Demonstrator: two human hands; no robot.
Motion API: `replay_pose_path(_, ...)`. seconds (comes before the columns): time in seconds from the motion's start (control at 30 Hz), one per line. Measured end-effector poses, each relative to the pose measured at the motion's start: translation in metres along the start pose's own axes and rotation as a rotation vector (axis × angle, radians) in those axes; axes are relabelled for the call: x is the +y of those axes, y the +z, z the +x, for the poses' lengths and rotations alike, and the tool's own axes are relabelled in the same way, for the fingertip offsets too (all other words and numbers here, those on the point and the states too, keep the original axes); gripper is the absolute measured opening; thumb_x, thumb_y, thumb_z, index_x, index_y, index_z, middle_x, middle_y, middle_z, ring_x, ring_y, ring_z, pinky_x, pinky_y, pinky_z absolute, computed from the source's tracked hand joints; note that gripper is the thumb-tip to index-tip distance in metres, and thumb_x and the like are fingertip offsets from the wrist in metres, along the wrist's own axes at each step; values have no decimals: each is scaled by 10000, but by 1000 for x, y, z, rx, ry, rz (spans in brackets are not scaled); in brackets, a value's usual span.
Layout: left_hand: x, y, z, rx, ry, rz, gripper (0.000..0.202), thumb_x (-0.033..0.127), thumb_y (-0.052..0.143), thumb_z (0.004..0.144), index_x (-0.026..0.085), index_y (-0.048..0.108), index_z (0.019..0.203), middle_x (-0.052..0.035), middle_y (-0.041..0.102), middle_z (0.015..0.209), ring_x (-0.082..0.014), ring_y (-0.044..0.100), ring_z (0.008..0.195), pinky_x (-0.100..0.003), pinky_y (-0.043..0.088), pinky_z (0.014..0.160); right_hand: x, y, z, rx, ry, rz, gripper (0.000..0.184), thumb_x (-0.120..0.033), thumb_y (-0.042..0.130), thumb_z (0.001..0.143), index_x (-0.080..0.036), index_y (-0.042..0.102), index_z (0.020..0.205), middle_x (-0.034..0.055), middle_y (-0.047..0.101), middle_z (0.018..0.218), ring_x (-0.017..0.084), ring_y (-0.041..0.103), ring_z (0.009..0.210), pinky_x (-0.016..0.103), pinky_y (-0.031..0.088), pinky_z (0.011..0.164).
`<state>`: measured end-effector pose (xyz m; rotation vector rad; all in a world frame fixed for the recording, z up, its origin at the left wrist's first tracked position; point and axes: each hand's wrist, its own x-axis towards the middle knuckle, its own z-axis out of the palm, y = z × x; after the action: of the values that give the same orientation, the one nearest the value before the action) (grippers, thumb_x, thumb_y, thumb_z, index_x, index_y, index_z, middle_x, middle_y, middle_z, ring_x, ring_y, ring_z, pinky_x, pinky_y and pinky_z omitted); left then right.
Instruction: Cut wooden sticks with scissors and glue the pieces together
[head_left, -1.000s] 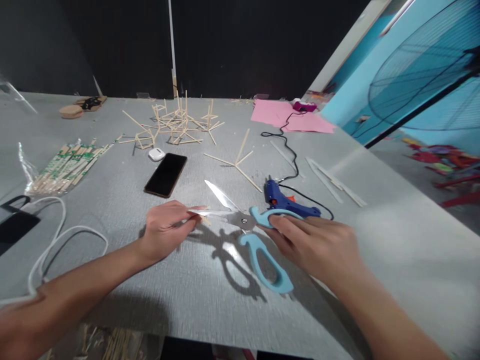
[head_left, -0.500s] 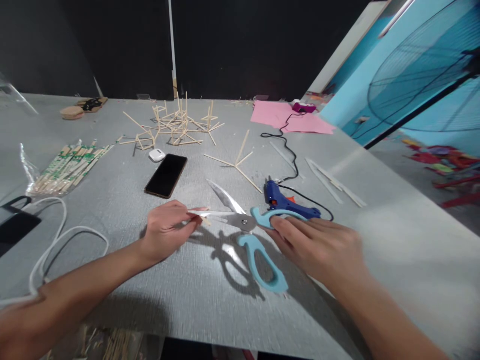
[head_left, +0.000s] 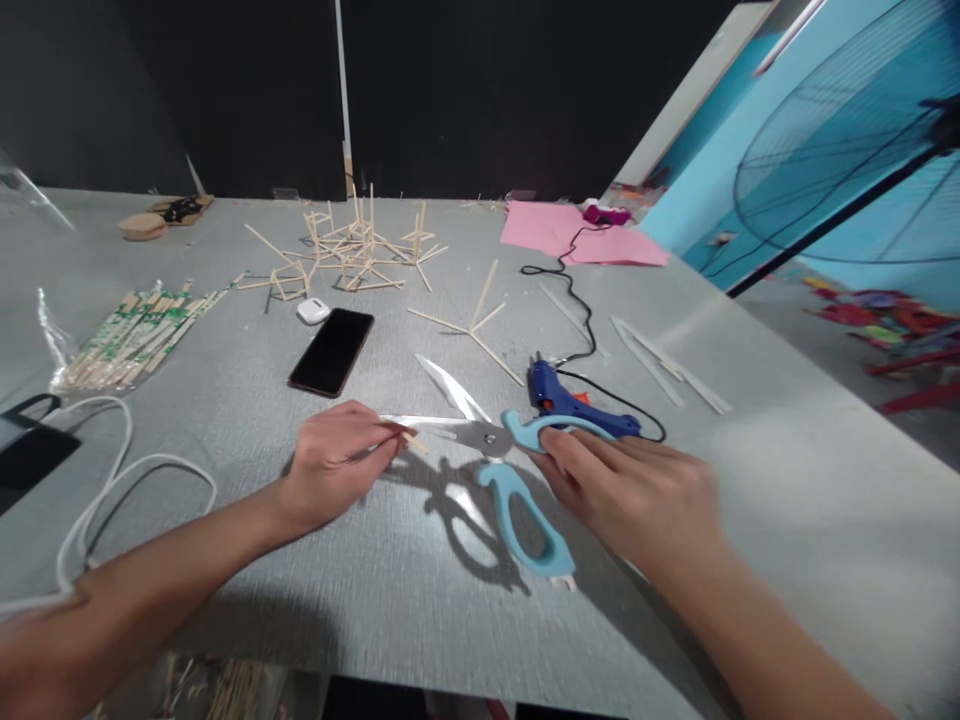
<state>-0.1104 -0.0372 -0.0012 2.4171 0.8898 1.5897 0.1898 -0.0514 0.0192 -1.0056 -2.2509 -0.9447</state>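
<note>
The left hand (head_left: 334, 465) pinches a short wooden stick (head_left: 411, 439), its tip right at the lower blade of the scissors (head_left: 491, 437). The blades gape wide and the light-blue handles are spread. The right hand (head_left: 630, 490) grips the upper handle. A blue glue gun (head_left: 574, 408) lies just behind those fingers on the grey table (head_left: 420, 600), and a black phone (head_left: 331, 350) sits beyond the left hand.

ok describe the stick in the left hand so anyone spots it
Near the front edge of the grey table, the right hand holds open blue-handled steel scissors. At their blades, the left hand pinches a short pale wooden stick: the only stick in fingers, not lying loose.
</note>
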Motion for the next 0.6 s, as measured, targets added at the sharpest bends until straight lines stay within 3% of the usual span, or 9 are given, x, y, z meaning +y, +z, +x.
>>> replay_pose_path(0.13,5,4,-5,-146,100,-164,289,82,704,960,247,771,1188,4,833,866,-151,772,691,-342,670,735,12,7,-6,-35,270,-120,300,-387,567,1068,-182,734,927,-13,584,497,124,431,396,282,231,474)
replay_pose_path(0.23,4,8,-9,-53,-34,-170,189,112,743,943,226,806,1081,0,817,785,-146,755,646,-295,656,634,22,11,-7,-12,432,-152,425,-486,540,1069,-161,736,877,-3,524,442,131,412,378,272,200,448)
replay_pose_path(0.33,1,9,-8,51,-154,-128,110,146,798,907,224,824,979,-9,821,788,-142,751,641,-262,628,560,19,14,-6,20,425,-27,462,-519,521,1072,-168,738,866,-9,518,439,131,450,384,262,246,450)
replay_pose_path(0.47,-1,9,-6,85,-158,-120,141,144,828,880,238,826,986,-3,832,835,-132,759,657,-250,624,565,2,17,-7,-53,340,171,401,-486,551,1060,-182,737,878,-3,573,498,134,502,411,270,273,474)
replay_pose_path(0.6,-1,9,-7,89,-139,-123,198,93,832,861,230,824,1005,-11,833,842,-140,768,685,-257,627,592,-8,18,-11,-207,460,497,382,-490,532,1056,-196,710,891,-23,526,504,133,477,418,272,310,484)
